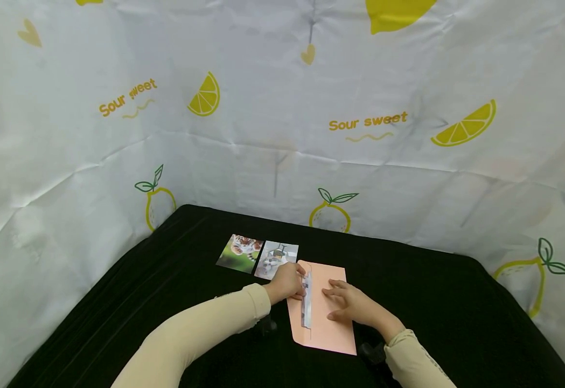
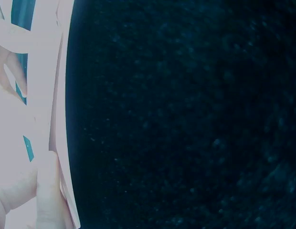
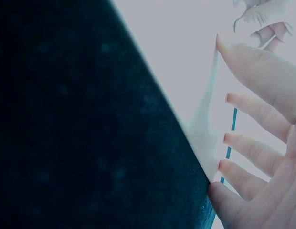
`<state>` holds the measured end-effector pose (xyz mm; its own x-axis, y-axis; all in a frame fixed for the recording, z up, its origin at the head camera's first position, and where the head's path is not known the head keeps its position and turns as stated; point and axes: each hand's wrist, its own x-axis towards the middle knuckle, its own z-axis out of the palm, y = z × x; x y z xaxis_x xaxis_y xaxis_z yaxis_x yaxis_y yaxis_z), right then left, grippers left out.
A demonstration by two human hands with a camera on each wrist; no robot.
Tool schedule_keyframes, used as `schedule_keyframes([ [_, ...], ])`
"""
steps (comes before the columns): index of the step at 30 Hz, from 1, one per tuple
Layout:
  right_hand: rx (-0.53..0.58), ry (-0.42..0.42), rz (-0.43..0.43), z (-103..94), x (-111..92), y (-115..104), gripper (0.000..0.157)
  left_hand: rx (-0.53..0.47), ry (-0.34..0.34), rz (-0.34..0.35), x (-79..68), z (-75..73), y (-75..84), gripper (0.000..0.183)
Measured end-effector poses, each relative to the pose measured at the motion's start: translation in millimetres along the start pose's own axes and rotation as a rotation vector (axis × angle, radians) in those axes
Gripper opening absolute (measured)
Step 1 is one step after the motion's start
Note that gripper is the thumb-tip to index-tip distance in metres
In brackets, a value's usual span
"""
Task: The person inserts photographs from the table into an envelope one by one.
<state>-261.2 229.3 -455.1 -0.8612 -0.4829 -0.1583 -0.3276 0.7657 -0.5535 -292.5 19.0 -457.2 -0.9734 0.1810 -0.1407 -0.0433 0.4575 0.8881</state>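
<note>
A peach envelope (image 1: 330, 310) lies on the black cloth, its flap side toward the left. A photo card (image 1: 307, 310) shows as a narrow pale strip along the envelope's opening, most of it hidden inside. My left hand (image 1: 288, 281) pinches at this strip's upper part, fingers curled at the opening; the left wrist view shows its fingers (image 2: 47, 191) close to the paper edge. With fingers spread, my right hand (image 1: 355, 304) touches the envelope's face from the right. In the right wrist view its thumb and fingers (image 3: 258, 152) are apart, gripping nothing.
Beyond my left hand lie a tiger photo card (image 1: 241, 253) and a greyish picture card (image 1: 276, 258), side by side. Black cloth (image 1: 432, 302) covers the table. A white lemon-print curtain (image 1: 263, 108) stands around its back and sides.
</note>
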Motion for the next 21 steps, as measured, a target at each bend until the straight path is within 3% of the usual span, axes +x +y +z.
schedule_keyframes([
  [8,-0.006,-0.002,-0.011,-0.9,0.5,1.1,0.062,0.059,-0.007,0.004,-1.3,-0.6,0.2,0.049],
  [21,0.009,-0.010,-0.002,-0.5,2.5,2.6,0.062,-0.020,-0.045,-0.008,-1.1,-5.7,0.7,0.051],
])
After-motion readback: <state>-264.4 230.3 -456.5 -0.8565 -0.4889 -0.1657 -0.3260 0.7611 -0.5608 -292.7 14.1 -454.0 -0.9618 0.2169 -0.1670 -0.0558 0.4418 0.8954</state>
